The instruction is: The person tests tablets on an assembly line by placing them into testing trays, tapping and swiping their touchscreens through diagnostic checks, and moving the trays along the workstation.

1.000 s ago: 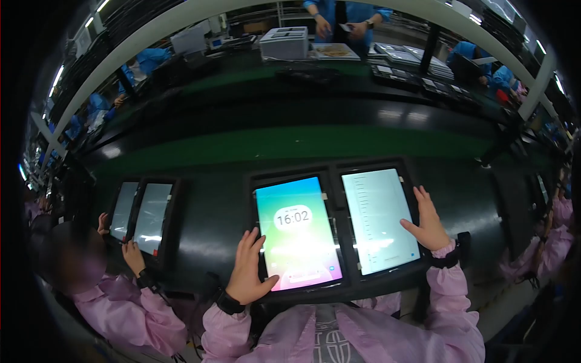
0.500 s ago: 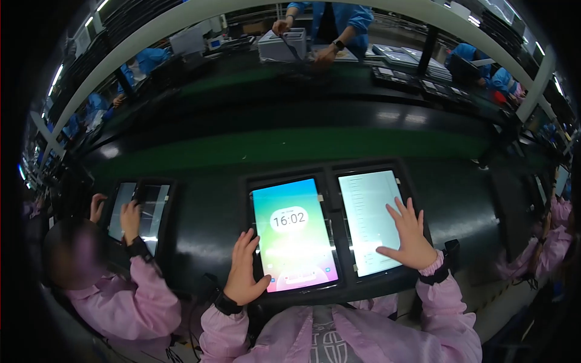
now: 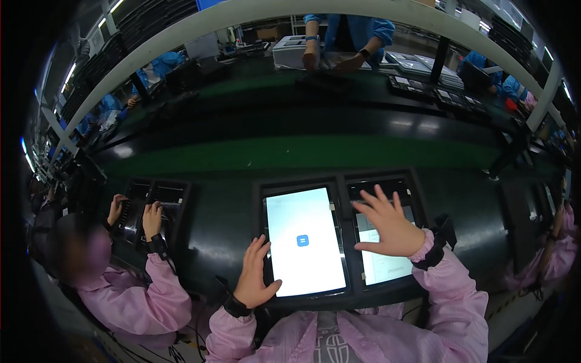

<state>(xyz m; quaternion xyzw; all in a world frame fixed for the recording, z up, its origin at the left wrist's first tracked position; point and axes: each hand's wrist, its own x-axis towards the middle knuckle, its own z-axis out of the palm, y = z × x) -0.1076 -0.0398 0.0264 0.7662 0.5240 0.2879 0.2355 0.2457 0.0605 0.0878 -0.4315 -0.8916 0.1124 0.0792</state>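
Two tablets lie side by side in dark trays in front of me. The left tablet (image 3: 307,260) shows a white screen with a small blue icon at its middle. My left hand (image 3: 256,275) rests along its lower left edge, thumb apart from the fingers, holding nothing. On the right tablet (image 3: 384,266) the lower part of the screen is pale and the upper part is dark. Over it my right hand (image 3: 390,225) spreads its fingers, covering part of the screen; whether it touches the glass I cannot tell.
To the left, a person in pink (image 3: 130,296) has both hands over dark devices in a tray (image 3: 172,227). Across the bench, a person in blue (image 3: 348,36) works beside a white box (image 3: 290,53). Several devices (image 3: 411,88) lie at the far right. A pale frame bar (image 3: 242,23) arches overhead.
The left screen went from a colourful clock display to white with a blue icon. On the right, the screen's upper part turned dark. My right hand moved up and left relative to that tablet.
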